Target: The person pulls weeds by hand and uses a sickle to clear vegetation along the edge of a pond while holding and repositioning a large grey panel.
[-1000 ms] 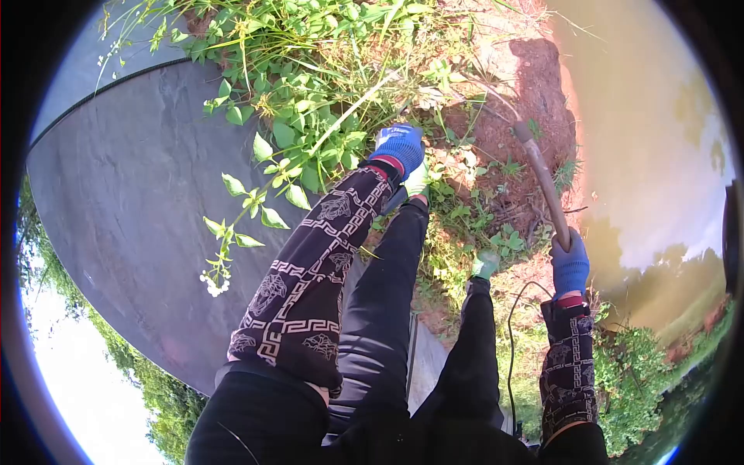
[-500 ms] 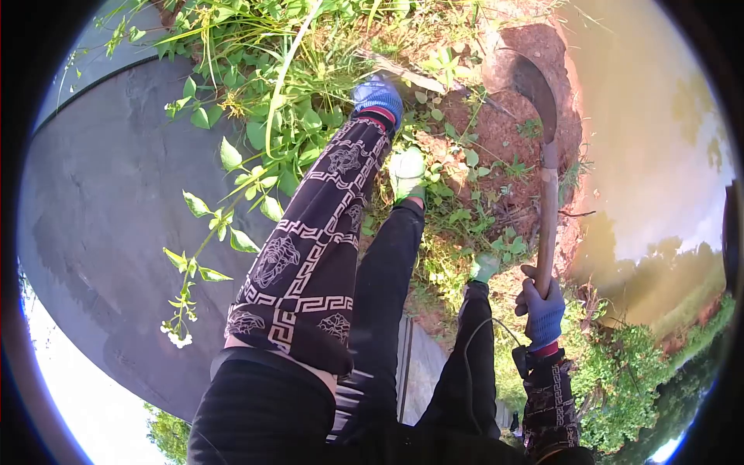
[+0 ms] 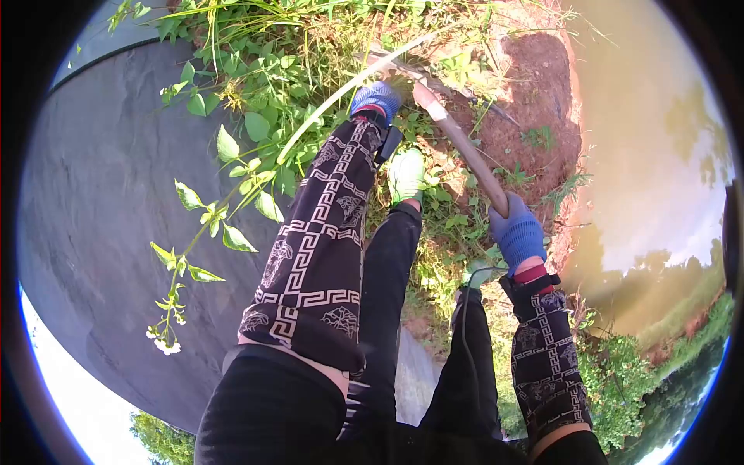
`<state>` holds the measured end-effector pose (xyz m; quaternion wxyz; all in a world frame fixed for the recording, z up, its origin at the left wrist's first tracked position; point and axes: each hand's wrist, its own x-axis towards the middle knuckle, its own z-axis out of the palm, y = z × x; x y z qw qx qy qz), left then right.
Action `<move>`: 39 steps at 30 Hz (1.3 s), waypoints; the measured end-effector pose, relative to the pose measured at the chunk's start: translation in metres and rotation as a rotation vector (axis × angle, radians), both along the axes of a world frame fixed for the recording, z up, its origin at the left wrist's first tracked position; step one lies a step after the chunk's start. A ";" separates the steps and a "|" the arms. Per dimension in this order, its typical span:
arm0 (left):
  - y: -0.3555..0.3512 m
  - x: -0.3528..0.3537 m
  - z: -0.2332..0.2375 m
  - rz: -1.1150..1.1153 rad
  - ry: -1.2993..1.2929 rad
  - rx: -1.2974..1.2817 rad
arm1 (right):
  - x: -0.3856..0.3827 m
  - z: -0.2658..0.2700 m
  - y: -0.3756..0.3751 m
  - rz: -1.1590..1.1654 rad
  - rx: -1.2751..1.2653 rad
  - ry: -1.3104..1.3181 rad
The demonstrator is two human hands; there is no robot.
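My right hand [image 3: 518, 234], in a blue knit glove, is wrapped round the wooden handle [image 3: 474, 161] of a sickle. Its handle slants up and left toward my other hand; the curved blade [image 3: 399, 66] is mostly lost among the grass there. My left hand [image 3: 377, 99], also gloved in blue, is closed on a clump of grass [image 3: 341, 66] close to the blade, its fingertips hidden. A long pale stalk [image 3: 329, 101] passes beside that hand.
Leafy weeds and a flowering stem [image 3: 203, 232] lean over a dark grey sheet [image 3: 116, 194] at left. Bare reddish soil [image 3: 546, 93] borders muddy water [image 3: 643, 155] at right. My green-covered feet [image 3: 406, 175] stand among low plants.
My right hand has swung the sickle up and left, from over the bare soil into the grass beside my left hand. The left hand has stayed nearly in place.
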<state>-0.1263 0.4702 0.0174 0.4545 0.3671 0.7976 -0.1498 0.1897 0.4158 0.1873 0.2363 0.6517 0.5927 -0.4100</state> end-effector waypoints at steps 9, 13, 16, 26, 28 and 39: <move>-0.160 -0.007 0.119 -0.146 0.046 0.002 | 0.035 0.041 -0.042 -0.316 -0.140 0.075; -0.153 0.001 0.149 -0.754 0.158 -0.153 | 0.025 0.058 -0.033 -0.375 -0.103 0.166; -0.136 0.009 0.137 -0.889 0.207 0.112 | 0.020 0.040 -0.029 -0.290 -0.038 0.203; -0.120 -0.081 0.019 -0.476 0.691 0.119 | -0.018 0.008 -0.037 -0.248 -0.184 0.257; -0.120 -0.090 0.022 -0.400 0.582 -0.075 | -0.040 0.016 -0.028 -0.298 -0.292 0.277; -0.145 -0.140 0.024 -0.171 0.197 -0.250 | -0.129 -0.023 0.017 -0.379 -0.503 0.438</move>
